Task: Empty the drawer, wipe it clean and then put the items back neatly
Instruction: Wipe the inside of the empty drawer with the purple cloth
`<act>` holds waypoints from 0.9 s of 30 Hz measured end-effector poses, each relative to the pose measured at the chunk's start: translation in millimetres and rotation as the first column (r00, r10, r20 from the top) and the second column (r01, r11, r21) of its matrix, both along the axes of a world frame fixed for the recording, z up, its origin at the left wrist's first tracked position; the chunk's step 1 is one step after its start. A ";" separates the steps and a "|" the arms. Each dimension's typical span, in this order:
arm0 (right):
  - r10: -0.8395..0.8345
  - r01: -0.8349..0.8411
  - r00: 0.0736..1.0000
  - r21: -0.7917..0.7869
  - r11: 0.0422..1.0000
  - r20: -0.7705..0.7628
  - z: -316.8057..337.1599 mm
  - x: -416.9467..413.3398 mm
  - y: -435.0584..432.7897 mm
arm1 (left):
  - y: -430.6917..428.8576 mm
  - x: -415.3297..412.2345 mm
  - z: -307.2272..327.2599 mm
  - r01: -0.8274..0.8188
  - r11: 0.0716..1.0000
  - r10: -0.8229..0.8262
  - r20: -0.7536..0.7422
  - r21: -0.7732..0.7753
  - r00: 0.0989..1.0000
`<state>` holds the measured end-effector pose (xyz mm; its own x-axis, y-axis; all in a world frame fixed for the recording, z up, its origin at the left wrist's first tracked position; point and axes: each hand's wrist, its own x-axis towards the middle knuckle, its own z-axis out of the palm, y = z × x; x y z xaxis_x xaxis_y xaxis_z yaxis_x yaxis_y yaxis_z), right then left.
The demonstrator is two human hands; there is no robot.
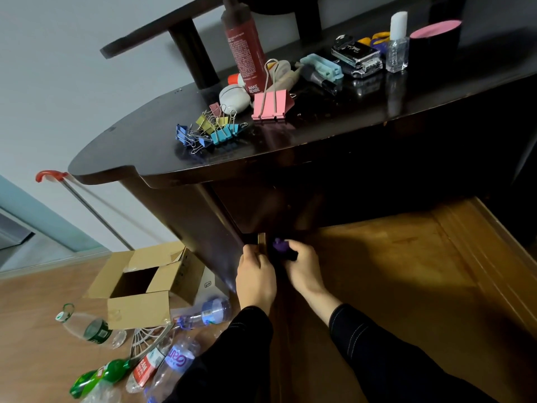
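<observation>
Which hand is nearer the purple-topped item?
Right. The right hand grips the purple-topped item; the left hand holds the wooden edge just left of it.

I saw a glossy dark brown desktop (319, 146), a large pink binder clip (273, 105), small binder clips (210, 130) in blue, yellow, cyan and dusty pink, a dark red bottle (247, 50) with white lettering, a black cup (436, 45) lined pink, black sleeves (377, 359) stitched white, a green bottle (96, 376)

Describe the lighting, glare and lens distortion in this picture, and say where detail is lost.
Head view: wide-angle stretch enlarges the sleeves near the bottom edge; the glossy desk top mirrors the clear bottle; deep shadow under it swallows detail, so the purple thing in the right hand is unclear.
</observation>
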<state>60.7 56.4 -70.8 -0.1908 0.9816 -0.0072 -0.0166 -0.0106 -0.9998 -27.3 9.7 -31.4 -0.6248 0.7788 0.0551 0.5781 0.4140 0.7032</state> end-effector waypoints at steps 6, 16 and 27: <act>0.015 -0.020 0.999 0.108 0.994 0.052 3.4 0.1 -5.0 | 1.7 0.0 1.5 0.007 1.000 -0.008 -0.008 -0.012 1.000; 0.040 -0.062 0.990 0.167 0.984 0.132 -0.9 1.8 -3.0 | 2.7 -0.5 0.5 0.004 1.000 -0.004 -0.016 -0.016 1.000; 0.080 -0.092 0.989 0.095 0.991 0.126 5.3 6.4 -2.3 | 0.8 -0.4 0.3 -0.003 1.000 0.003 0.026 -0.002 1.000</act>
